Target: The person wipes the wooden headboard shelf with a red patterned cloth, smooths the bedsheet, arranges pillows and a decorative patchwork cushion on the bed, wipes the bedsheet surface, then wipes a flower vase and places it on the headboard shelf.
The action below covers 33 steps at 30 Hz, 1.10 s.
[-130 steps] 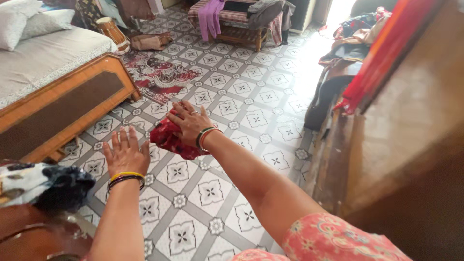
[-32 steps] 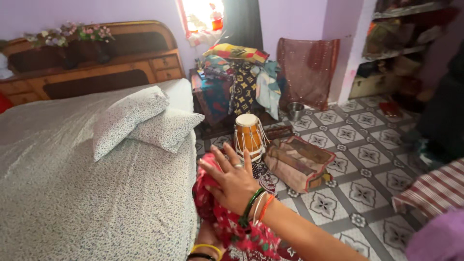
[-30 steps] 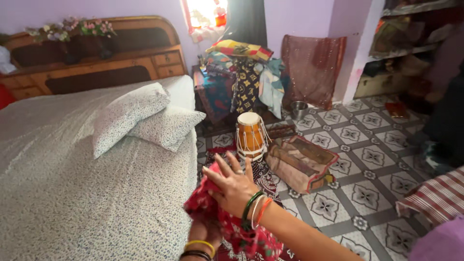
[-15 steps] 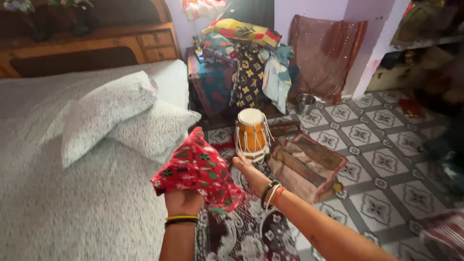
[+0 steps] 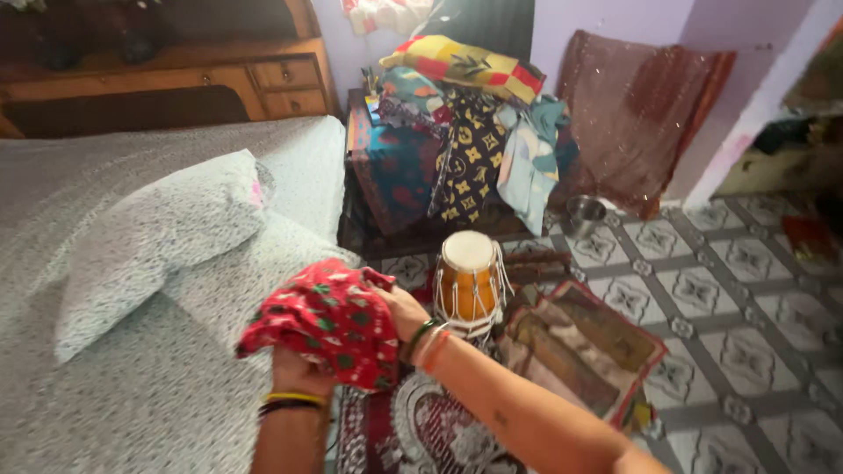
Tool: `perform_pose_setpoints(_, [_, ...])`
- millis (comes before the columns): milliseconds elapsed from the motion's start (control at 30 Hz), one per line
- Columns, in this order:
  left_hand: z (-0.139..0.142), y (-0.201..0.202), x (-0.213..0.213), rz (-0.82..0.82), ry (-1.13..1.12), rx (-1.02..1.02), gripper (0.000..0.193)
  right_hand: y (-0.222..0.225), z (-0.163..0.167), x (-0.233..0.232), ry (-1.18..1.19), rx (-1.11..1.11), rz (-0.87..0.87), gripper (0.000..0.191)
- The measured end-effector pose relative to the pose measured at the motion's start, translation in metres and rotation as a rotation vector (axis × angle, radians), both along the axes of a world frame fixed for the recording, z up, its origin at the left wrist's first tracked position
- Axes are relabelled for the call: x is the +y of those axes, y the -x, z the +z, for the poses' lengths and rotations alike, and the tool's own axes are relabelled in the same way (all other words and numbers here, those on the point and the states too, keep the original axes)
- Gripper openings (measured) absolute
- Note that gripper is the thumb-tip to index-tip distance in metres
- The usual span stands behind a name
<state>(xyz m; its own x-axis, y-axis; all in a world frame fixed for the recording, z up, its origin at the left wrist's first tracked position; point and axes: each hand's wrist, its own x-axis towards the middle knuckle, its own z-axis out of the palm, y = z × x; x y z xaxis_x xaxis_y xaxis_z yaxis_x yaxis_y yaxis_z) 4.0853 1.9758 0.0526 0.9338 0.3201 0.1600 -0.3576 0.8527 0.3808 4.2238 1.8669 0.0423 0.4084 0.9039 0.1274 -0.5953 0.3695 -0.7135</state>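
Room: bedroom, tiled floor [image 5: 702, 290], bed [image 5: 105, 404].
Cloth: red patterned cloth [image 5: 325, 320] is held beside the bed.
Left hand [image 5: 299, 373]: mostly hidden beneath, gripping it.
Right hand [image 5: 399, 312]: fingers buried in folds, gripping.
Drum [image 5: 468, 281]: just beyond the cloth.

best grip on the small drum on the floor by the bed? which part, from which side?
Take the drum from above, around its rim just under the pale top head. It stands upright with the top face clear. Its lower body is crowded by the right hand, the red cloth and the folded mat, so a side approach looks awkward.
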Motion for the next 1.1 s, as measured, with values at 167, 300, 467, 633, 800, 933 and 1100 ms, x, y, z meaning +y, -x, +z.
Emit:
perform_pose_setpoints(167, [0.004,-0.046,0.042,0.4,-0.243,0.554,0.041,-0.09,0.003,0.046,-0.068,0.466,0.293,0.021])
perform_pose_setpoints(300, [0.016,-0.075,0.053,0.365,-0.21,0.459,0.042,-0.12,0.015,0.085,0.053,0.464,0.37,0.036])
perform_pose_setpoints(467, [0.04,-0.134,0.107,0.398,-0.176,0.325,0.045,-0.169,-0.001,0.16,0.034,0.364,0.305,0.029])
perform_pose_setpoints(633, [0.049,-0.177,0.197,0.516,-0.202,0.37,0.039,-0.235,0.001,0.229,0.356,0.096,-0.304,0.053])
perform_pose_setpoints(800, [0.041,-0.234,0.285,0.498,-0.224,0.235,0.039,-0.256,0.04,0.265,-0.034,-1.289,-0.823,0.069])
perform_pose_setpoints(933, [0.025,-0.275,0.336,0.476,-0.209,0.386,0.045,-0.256,0.065,0.304,-0.034,-1.603,-0.544,0.1])
perform_pose_setpoints(1100, [0.004,-0.289,0.387,0.442,-0.169,0.3,0.038,-0.286,0.049,0.374,0.058,-1.159,-0.356,0.094])
